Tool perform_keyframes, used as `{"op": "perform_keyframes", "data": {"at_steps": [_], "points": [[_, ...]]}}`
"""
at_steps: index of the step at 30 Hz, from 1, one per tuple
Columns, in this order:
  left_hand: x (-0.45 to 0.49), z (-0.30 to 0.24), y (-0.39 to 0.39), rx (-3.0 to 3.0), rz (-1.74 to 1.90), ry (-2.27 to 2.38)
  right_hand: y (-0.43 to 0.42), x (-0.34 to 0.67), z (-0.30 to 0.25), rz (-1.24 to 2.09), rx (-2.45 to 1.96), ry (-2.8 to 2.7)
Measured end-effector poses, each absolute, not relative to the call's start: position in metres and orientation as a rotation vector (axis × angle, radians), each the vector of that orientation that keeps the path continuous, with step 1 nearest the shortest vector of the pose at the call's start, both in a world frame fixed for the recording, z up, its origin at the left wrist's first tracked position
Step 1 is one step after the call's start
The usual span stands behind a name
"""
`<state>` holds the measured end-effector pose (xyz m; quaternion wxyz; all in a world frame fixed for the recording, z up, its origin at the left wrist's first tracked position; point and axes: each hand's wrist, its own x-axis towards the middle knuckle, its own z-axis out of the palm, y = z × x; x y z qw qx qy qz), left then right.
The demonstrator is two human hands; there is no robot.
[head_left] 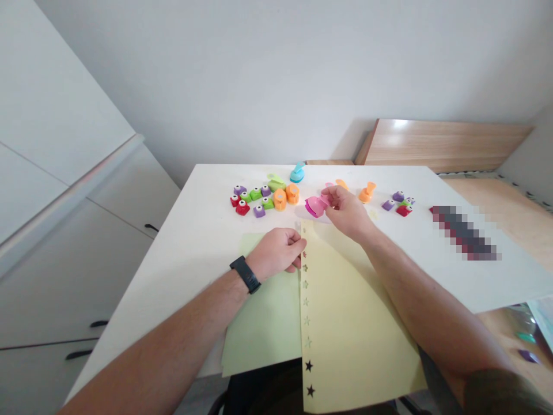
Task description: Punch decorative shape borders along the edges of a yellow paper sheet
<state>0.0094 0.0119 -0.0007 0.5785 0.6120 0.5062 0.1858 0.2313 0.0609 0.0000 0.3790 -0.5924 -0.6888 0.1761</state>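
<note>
My left hand point(276, 253) grips the left edge of a pale yellow paper sheet point(349, 323), its fingers curled at a row of several star-shaped holes. A pale green paper sheet point(261, 314) lies under that edge and sticks out to the left. My right hand point(344, 210) holds a pink craft punch point(315, 206) above the far end of the yellow sheet. Several small craft punches point(254, 199) in purple, red and green stand in a cluster beyond my hands, with orange point(280, 199) and blue point(297, 173) punches near them.
The papers lie on a white table point(181, 276). More punches point(397, 202) stand at its far right, beside a pixelated patch point(464, 233). White cabinets point(82, 259) with black handles run along the left, and a wooden board point(440, 144) stands behind the table.
</note>
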Motion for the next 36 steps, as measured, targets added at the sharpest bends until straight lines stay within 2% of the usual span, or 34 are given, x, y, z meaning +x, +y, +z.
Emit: {"op": "perform_keyframes", "data": {"at_steps": [9, 36], "points": [[0.010, 0.000, 0.011, 1.437, 0.434, 1.182, 0.056, 0.227, 0.009, 0.256, -1.434, -1.962], [0.011, 0.000, 0.011, 1.468, 0.435, 1.177, 0.053, 0.229, 0.011, 0.243, -1.327, -2.068]]}}
